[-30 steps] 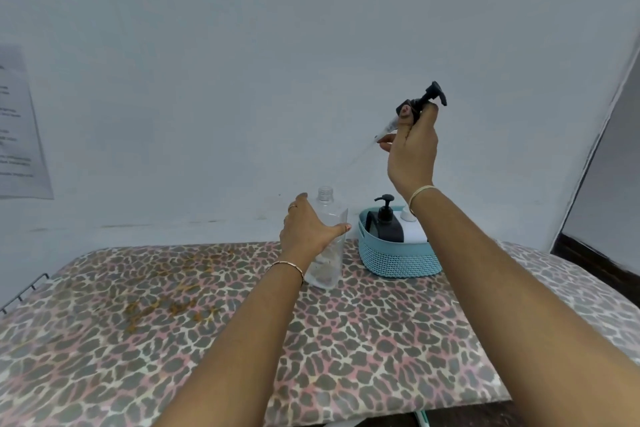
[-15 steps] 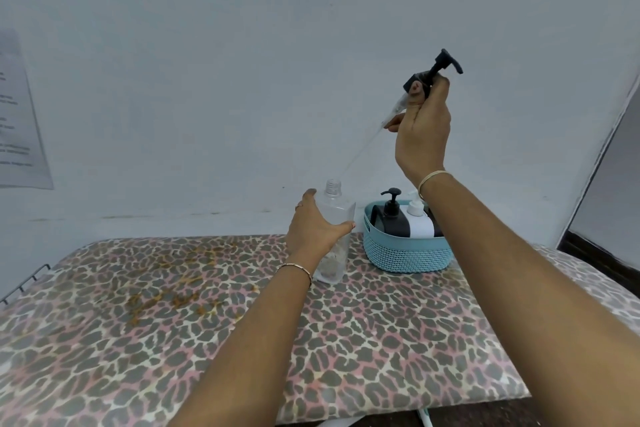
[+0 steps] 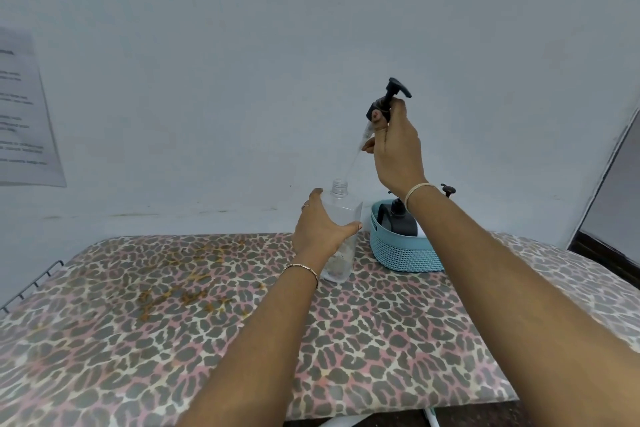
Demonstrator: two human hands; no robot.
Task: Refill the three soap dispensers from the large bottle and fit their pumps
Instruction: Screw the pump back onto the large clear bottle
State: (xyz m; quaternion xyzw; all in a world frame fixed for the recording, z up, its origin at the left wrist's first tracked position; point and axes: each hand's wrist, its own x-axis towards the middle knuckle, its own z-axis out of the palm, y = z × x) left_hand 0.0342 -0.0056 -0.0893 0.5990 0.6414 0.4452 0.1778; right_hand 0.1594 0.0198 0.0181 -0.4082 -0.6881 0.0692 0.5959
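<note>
On the leopard-print desk (image 3: 207, 340) the left hand (image 3: 320, 229) is wrapped around a clear dispenser bottle (image 3: 344, 213), which stands upright with its neck open. Above it the right hand (image 3: 394, 152) pinches a black pump (image 3: 389, 97) by the collar; the thin tube slants down to the neck. Just beside the bottle, a teal basket (image 3: 401, 253) holds a black dispenser (image 3: 398, 224).
</note>
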